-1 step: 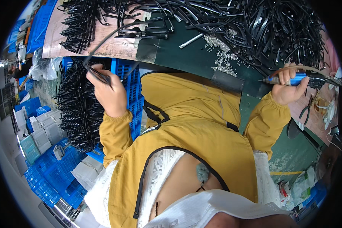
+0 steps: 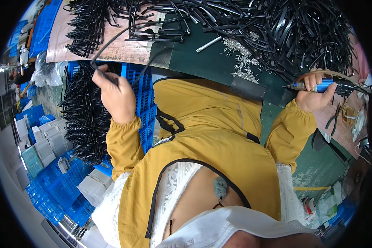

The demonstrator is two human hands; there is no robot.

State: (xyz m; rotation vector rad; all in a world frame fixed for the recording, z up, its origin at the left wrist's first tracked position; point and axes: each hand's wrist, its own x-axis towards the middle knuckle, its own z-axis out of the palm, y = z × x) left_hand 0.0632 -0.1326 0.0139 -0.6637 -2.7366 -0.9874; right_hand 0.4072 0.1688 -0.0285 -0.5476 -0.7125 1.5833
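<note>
My left hand (image 2: 116,97) is closed on a pair of black glasses (image 2: 104,47), held above a blue crate at the table's left edge. Its two temples stretch away toward the table, while my fingers hide most of the front. On the right, my right hand (image 2: 312,97) wraps round a blue and black electric screwdriver (image 2: 324,86). The tool lies sideways over the table edge, its tip pointing left. Small silvery screws (image 2: 244,68) lie heaped on the dark mat between the hands.
A large pile of black glasses temples (image 2: 293,33) covers the table's far right. Stacked glasses (image 2: 84,35) stand at the far left. Below them, a blue crate (image 2: 146,105) sits beside many more glasses (image 2: 87,120). Pliers (image 2: 331,120) lie at the right.
My left hand has shifted slightly left and turned a little, tilting the glasses with it. My right hand and the screwdriver have hardly moved.
</note>
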